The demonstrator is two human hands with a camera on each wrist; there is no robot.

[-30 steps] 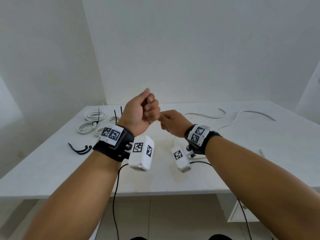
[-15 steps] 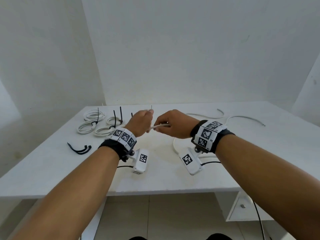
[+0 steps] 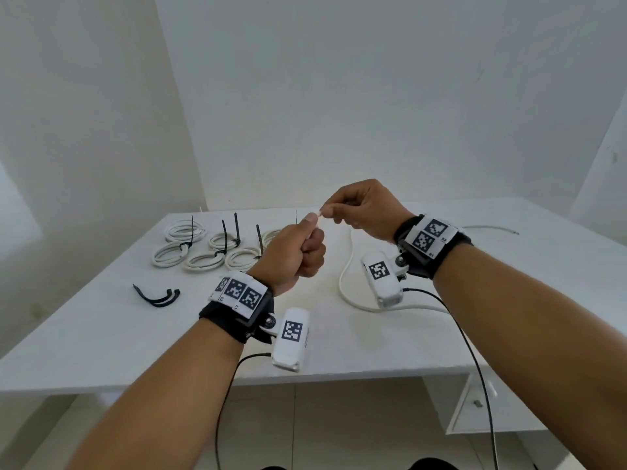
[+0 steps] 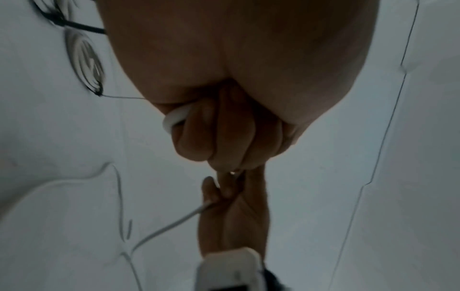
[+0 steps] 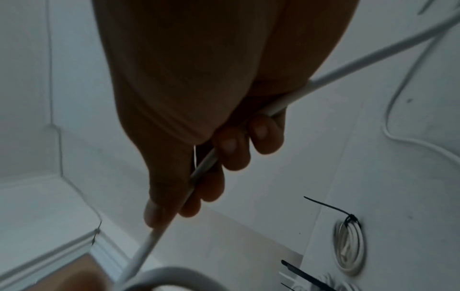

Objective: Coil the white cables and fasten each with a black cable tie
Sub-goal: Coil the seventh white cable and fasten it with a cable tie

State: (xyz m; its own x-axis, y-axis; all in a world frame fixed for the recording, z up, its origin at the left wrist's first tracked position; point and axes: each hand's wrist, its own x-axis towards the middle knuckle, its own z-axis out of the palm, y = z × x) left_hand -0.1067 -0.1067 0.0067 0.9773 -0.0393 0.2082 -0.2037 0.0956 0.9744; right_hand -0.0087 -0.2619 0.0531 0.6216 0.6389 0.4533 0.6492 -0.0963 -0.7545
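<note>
A loose white cable [image 3: 342, 279] rises from the table into both hands, which are held close together above it. My left hand [image 3: 311, 229] is a fist with the thumb up; the left wrist view shows its curled fingers gripping a bend of the white cable [image 4: 172, 118]. My right hand [image 3: 326, 212] is just up and right of it and pinches the cable. In the right wrist view the white cable [image 5: 202, 169] runs through the right hand's curled fingers. Two spare black cable ties [image 3: 159, 296] lie at the table's left.
Several coiled white cables [image 3: 203, 259], each tied with a black tie with its tail standing up, lie at the back left of the white table [image 3: 101, 334]. Another loose white cable [image 3: 492, 228] lies at the far right. Thin black wires hang from both wrist cameras.
My right hand has risen above the left one with the cable. The left hand has turned thumb-up. Both stay close together over the table's middle.
</note>
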